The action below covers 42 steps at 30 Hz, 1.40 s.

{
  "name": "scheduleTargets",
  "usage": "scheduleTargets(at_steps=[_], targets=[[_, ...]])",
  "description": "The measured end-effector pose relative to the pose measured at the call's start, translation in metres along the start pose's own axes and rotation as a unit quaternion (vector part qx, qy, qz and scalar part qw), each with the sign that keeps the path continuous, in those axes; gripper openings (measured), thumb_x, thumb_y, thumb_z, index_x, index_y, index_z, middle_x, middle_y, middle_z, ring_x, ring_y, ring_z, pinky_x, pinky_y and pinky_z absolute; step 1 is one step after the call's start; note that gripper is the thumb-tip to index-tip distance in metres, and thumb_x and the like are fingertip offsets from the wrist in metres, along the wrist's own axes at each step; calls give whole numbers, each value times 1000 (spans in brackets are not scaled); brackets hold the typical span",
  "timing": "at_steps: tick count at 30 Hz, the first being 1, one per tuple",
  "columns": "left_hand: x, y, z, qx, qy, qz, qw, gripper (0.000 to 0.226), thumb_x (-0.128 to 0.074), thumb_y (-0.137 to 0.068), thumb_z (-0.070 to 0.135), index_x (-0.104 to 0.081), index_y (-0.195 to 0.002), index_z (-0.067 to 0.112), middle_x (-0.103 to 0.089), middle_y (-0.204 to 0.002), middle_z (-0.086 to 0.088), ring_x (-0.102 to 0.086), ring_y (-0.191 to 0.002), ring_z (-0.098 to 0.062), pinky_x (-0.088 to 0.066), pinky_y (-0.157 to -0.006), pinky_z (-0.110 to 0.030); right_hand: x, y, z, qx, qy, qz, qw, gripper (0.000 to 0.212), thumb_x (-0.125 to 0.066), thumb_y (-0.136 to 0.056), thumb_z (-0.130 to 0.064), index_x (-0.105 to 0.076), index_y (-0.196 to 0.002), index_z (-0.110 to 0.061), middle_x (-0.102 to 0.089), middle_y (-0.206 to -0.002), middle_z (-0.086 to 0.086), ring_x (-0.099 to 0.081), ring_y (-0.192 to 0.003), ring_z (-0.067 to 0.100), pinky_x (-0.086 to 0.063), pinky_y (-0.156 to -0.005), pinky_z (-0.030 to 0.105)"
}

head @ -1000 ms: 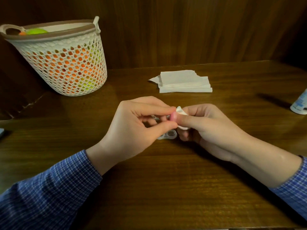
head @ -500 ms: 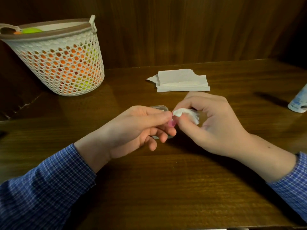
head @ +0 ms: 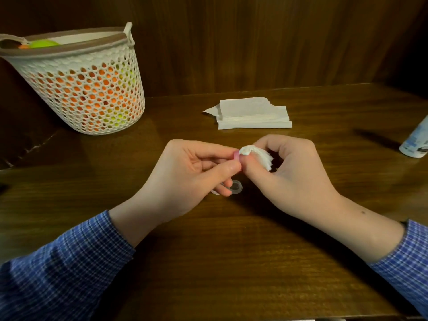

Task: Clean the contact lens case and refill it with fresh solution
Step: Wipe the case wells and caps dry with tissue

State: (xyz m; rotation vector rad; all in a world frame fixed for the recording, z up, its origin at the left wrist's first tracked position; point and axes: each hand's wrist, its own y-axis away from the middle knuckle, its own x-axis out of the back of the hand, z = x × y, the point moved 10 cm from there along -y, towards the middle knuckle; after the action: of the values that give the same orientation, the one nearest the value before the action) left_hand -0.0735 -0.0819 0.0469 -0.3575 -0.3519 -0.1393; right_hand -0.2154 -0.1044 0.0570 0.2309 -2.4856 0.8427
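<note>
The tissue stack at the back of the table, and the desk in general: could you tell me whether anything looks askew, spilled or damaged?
Only slightly. The tissue stack is uneven: its top sheet has a ragged, torn-looking right edge, and a corner pokes out at the left. No liquid shows on the table, and the bottle stands upright at the right edge.

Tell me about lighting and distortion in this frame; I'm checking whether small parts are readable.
Head view: dim, warm light, corners falling to black; the wide lens bows the table edge and leans the basket. The tissue in the right hand is brightest, the pink cap in the left hand small and soft, the clear case faint.
</note>
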Motion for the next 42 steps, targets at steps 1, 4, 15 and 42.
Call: scheduleTargets(at_steps=[1,4,15,42], targets=[[1,1,5,-26,-34,12,999,28,-70,-86,20,-75,-114,16,-79,-85,4,-77,-73,-13,-63,-62,-23,-2,0,4,-17,-12,-10,1000,17,-70,-93,-35,-74,-80,-25,-68,-71,-13,-65,-76,6,-47,-61,12],[2,5,19,-99,-117,41,987,26,-73,-89,10,-76,-115,10,-77,-96,1,-77,-79,-11,-63,-65,-22,-10,-1,10,-47,-39,-46,997,22,-70,-93,-42,-76,-79,-26,-69,-69,-8,-64,-69,5,-46,-56,12],[0,7,21,-128,-164,51,977,31,-72,-90,17,-74,-121,13,-76,-103,5,-76,-88,-8,-64,-71,-26,-13,-5,9,-12,-88,-58,994,10,-71,-95,-27,-78,-89,-26,-74,-82,-12,-68,-86,8,-50,-68,12],[1,-2,3,-54,-21,25,998,37,-75,-83,12,-73,-119,4,-76,-111,-5,-73,-105,-22,-62,-86,-29,-2,2,4,0,-13,17,1000,11,-69,-94,-38,-76,-95,-30,-71,-82,-19,-67,-90,2,-53,-70,13]])
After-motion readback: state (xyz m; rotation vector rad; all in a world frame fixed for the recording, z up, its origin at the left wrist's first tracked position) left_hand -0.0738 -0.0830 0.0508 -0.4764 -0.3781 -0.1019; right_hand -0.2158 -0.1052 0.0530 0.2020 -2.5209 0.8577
